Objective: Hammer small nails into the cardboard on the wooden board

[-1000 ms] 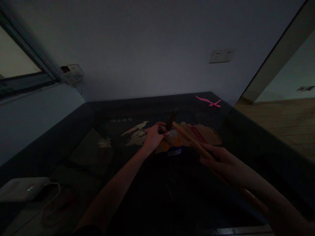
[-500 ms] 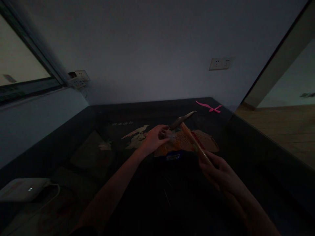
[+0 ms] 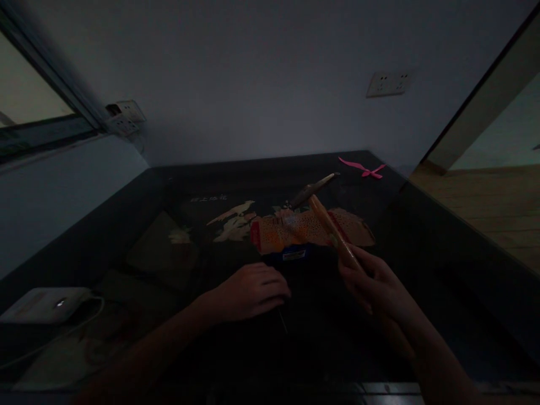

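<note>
My right hand (image 3: 377, 287) is wrapped round the wooden handle of a hammer (image 3: 333, 228), whose dark metal head points up and away to the left. Beneath the raised hammer lies a crumpled orange, dotted packet (image 3: 278, 232) with a red end and a dark blue, labelled edge. My left hand (image 3: 253, 291) is low over the dark tabletop, nearer to me than the packet. Its fingers are curled together, and their tips are too dark to show what they hold, if anything. A thin, shiny line (image 3: 283, 322) shows just below those fingertips.
A pink ribbon-like strip (image 3: 363, 169) rests at the back right of the dark table (image 3: 177, 183). On the left are a white device (image 3: 46, 305) and its cable. Wall sockets (image 3: 388, 84) sit above. Bird and flower pictures (image 3: 232, 219) mark the tabletop.
My left hand has come away from the packet and hammer head, back towards me and down to the tabletop. The right hand still holds the hammer. The view has tilted down slightly.
</note>
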A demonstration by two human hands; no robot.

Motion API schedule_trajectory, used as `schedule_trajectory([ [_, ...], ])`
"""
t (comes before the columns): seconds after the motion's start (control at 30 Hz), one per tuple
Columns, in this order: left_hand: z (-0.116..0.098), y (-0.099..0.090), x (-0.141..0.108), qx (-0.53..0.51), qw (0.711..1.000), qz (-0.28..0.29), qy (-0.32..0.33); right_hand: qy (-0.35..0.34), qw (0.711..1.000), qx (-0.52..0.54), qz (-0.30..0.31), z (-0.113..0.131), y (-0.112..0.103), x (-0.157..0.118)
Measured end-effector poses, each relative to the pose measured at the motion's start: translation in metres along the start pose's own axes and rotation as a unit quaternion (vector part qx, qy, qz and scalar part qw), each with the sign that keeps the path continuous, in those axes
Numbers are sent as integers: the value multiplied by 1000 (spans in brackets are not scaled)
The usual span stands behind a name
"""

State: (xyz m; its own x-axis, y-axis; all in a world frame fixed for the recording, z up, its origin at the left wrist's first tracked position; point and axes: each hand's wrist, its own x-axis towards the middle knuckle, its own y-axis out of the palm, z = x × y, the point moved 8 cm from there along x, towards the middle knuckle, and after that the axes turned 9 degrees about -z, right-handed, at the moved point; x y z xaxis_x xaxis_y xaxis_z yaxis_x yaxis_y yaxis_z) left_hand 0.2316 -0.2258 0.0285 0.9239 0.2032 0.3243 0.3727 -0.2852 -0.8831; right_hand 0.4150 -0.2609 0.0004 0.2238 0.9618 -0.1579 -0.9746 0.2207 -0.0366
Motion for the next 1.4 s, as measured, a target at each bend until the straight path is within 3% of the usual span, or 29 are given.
schedule_trajectory([
  [0.1,-2,36,-16,8,997,72,35,5,1000,-2,-12,0,0,-1],
  [0.17,-2,51,-20,22,995,82,51,7,1000,-9,-20,0,1,-2],
  [0.4,-6,66,-21,64,995,42,70,2,1000,-13,-17,0,0,0],
  [0.53,-6,48,-17,26,999,9,32,7,1000,-11,-21,-3,-1,2],
  [0.7,-7,1,-3,-32,998,-46,17,5,999,3,-33,0,-1,1],
  [0.83,28,-46,20,-63,975,-187,-106,16,999,11,-33,-2,0,2],
  [0.9,54,-67,30,-52,942,-281,-177,14,999,13,-34,-3,-1,3],
  [0.97,76,-78,40,-53,909,-358,-208,8,999,7,-38,-3,-2,4],
  [1.07,101,-74,56,-78,888,-397,-216,10,999,-6,-39,-5,-2,4],
  [1.2,121,-54,65,-90,899,-362,-230,1,999,-6,-46,-7,-3,5],
  [1.4,131,-39,60,-144,899,-333,-245,12,999,-5,-33,-10,1,6],
])
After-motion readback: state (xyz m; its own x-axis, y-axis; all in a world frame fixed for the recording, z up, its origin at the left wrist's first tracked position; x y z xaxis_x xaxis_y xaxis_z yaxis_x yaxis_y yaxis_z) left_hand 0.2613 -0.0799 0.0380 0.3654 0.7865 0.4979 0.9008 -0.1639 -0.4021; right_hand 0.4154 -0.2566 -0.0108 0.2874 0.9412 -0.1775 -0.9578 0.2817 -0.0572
